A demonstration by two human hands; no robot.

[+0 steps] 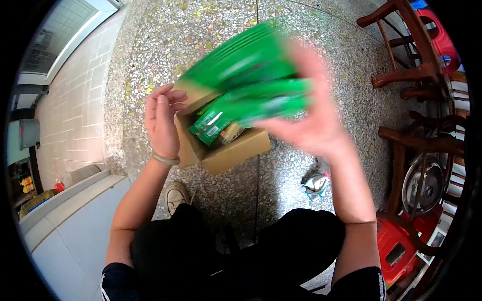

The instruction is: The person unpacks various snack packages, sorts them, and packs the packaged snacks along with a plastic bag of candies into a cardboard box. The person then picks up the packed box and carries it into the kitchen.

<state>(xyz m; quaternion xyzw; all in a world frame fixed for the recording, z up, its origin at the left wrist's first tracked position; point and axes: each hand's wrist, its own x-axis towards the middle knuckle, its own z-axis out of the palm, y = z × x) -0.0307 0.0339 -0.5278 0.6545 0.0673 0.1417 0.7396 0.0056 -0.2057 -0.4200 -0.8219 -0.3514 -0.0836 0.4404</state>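
Observation:
An open cardboard box (236, 156) stands on the floor in front of my knees. In it lie a small green packet (212, 131) with a barcode and a yellowish packet (232, 133). My right hand (316, 120), smeared by motion, grips green plastic packets (246, 60) above the box. They are blurred, so their print and exact number cannot be read. My left hand (163, 120) is at the box's left side, its fingers apart and holding nothing, close to a raised flap. A bracelet (165, 159) circles the left wrist.
Speckled stone floor (150, 45) surrounds the box. A crumpled wrapper (315, 184) lies to the right of it. Wooden chairs (416, 75), a red plastic stool (396, 248) and a round metal lid (424, 183) stand at the right. A tiled ledge (85, 215) is on the left.

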